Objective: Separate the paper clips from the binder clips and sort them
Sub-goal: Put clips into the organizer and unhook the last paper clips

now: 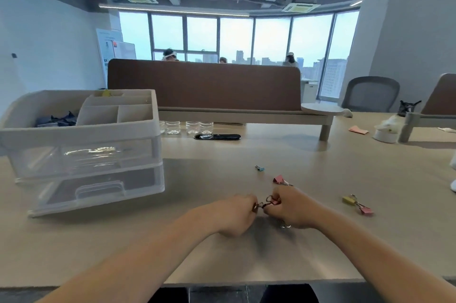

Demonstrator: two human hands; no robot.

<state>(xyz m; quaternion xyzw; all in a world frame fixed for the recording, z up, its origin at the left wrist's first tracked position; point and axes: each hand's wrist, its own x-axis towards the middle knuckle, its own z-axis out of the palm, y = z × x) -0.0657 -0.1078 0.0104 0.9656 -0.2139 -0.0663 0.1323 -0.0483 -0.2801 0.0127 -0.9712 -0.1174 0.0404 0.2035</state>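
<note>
My left hand (237,214) and my right hand (291,206) meet over the middle of the table. Between them runs a short chain of clips: my left fingers pinch a paper clip (257,206), and my right fingers grip a pink binder clip (273,201) hooked to it. A wire loop shows under my right hand at the table. On the table lie a small blue binder clip (259,168), a pink binder clip (280,179), and a yellow binder clip (349,200) joined to another pink one (366,210).
A white desk organiser (81,144) with clear drawers and top compartments stands at the left. Behind are water bottles (186,127), a black case (217,137), a brown desk divider (204,85), and a tape roll (385,135) at the right. People sit beyond the divider.
</note>
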